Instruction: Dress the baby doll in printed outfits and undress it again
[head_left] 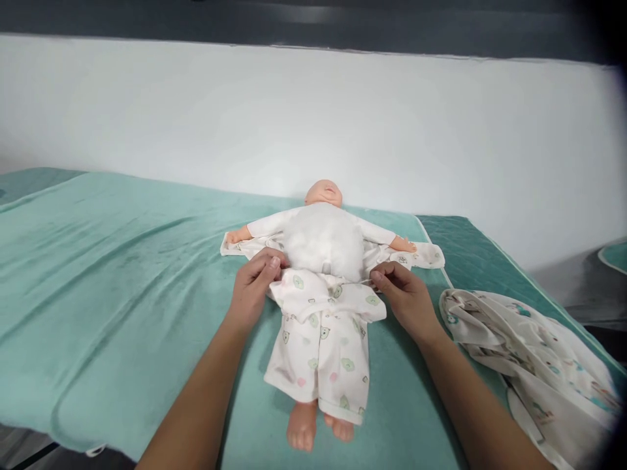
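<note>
A baby doll point(323, 241) lies on its back, arms spread out, with a bulging white cloth torso. It wears white pajama pants point(304, 352) with a green and pink animal print, the upper part folded over at the waist. Under its arms lies a matching printed top point(431, 256), sleeves spread to both sides. My left hand point(255, 281) pinches the cloth at one side of the waist. Opposite it, my right hand point(399, 294) has thumb and fingers closed on the other side's edge. The fingertips partly cover the cloth they grip.
A green sheet point(122, 294) covers the padded surface under the doll, with a darker green quilted cover point(470, 254) at the right. A crumpled white printed cloth point(533, 359) lies at the right. Behind the doll's head rises a white wall point(294, 117).
</note>
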`<act>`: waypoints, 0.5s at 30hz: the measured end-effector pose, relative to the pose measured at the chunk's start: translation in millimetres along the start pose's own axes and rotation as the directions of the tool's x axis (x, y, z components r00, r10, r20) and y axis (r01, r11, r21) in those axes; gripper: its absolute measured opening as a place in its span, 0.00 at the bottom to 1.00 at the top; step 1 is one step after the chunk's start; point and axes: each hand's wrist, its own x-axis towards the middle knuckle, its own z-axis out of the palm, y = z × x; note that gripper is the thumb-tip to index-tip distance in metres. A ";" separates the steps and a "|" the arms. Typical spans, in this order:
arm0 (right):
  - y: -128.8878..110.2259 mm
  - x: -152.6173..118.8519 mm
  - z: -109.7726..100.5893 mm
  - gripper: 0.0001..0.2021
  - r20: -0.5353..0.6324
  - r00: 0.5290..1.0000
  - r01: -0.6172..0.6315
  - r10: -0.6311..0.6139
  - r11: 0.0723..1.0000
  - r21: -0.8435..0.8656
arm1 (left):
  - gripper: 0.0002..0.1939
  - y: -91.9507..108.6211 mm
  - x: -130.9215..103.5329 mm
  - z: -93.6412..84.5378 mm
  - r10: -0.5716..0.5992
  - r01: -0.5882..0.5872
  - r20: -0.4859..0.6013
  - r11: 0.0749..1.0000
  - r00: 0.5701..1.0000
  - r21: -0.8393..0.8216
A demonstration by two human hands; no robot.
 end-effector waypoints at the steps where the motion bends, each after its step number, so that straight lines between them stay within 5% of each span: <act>1: -0.3 -0.8 0.6 0.14 0.001 1.000 -0.006 0.006 1.000 0.016 | 0.22 0.5 -0.3 0.1 -0.009 0.009 0.015 1.000 1.000 -0.009; 6: -2.8 -3.8 4.0 0.12 0.011 1.000 0.028 -0.028 0.999 0.037 | 0.22 0.9 -1.4 -1.1 -0.088 0.090 0.054 0.996 0.995 -0.025; 11: -6.8 -3.2 -2.4 0.10 0.188 0.969 0.170 -0.162 0.985 -0.030 | 0.19 -0.8 -1.3 -5.4 -0.147 0.145 0.063 0.989 0.987 0.025; 15: -12.5 -5.3 -7.8 0.15 0.313 0.916 0.276 -0.249 0.960 -0.045 | 0.19 1.0 -1.9 -10.4 -0.101 0.092 0.203 0.994 0.974 0.054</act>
